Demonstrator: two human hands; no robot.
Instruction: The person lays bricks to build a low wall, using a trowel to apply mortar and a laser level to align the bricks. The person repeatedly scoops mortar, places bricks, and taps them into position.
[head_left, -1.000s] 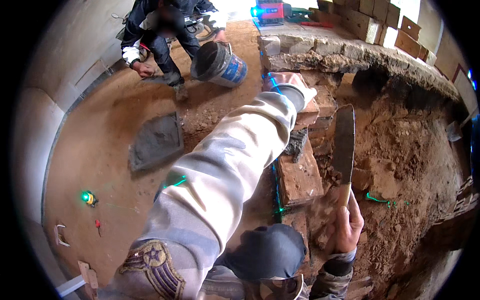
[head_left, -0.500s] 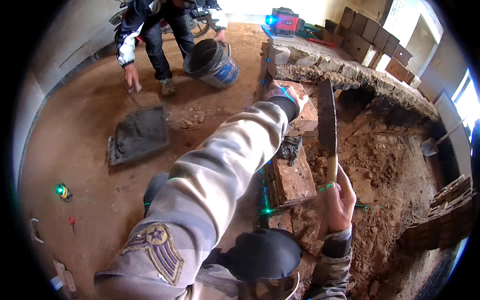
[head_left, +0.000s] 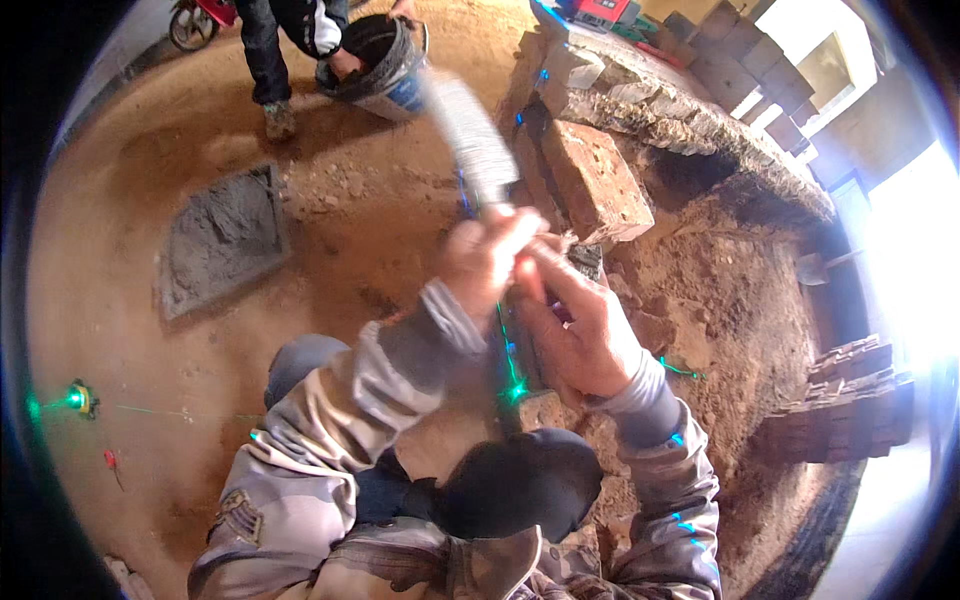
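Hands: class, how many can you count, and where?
4: the wearer's left hand and right hand, together below the blurred blade; a co-worker's hand at the bucket's mouth; their other hand by its rim.

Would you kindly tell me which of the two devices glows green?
The small yellow device on the brown floor at far left; the other, a red boxy device, sits on the rough masonry ledge.

A long-bladed hand tool [head_left: 468,135], its flat blade blurred to a streaky pale gray, is held up mid-scene on a slant, tip toward the far left and base nearer and to the right, where its pale handle [head_left: 496,211] is mostly hidden.
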